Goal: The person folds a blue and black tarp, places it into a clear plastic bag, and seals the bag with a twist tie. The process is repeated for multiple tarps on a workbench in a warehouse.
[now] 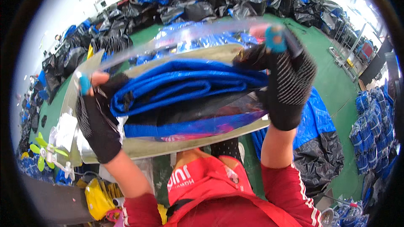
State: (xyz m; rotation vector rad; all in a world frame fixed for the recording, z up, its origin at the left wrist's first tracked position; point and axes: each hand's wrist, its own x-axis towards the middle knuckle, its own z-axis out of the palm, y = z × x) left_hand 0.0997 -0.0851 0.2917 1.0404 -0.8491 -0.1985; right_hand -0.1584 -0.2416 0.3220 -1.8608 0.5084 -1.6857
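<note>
1. The left hand [97, 120], in a black knit fingerless glove with a blue fingertip cover, is closed on the left end of a clear plastic bag [168, 46] at the left of the frame

2. The right hand [290, 82], in the same kind of glove with a blue cover on one raised fingertip, is clamped on the bag's right end, right of centre

3. Inside the bag lies a folded blue tarp [181, 86], filling the middle of the frame between the two hands; both hands touch the bag, and neither is plainly nearer to the bundle

4. The bundle's long axis runs left to right across the frame, tilted a little so the right end sits higher; the bag's open mouth seems to face the upper part of the frame, though glare makes that hard to tell

5. The tarp is a slick woven sheet in thick rounded folds, blue outside with a dark layer beneath; the bag is thin, glossy and crinkled, catching white glare

6. Beneath the bundle a pale table [139, 149] edge shows; a green floor [336, 88] lies at the right, black and blue bagged piles [202, 4] crowd the top of the frame, and a small green fan [44, 151] sits at lower left
</note>
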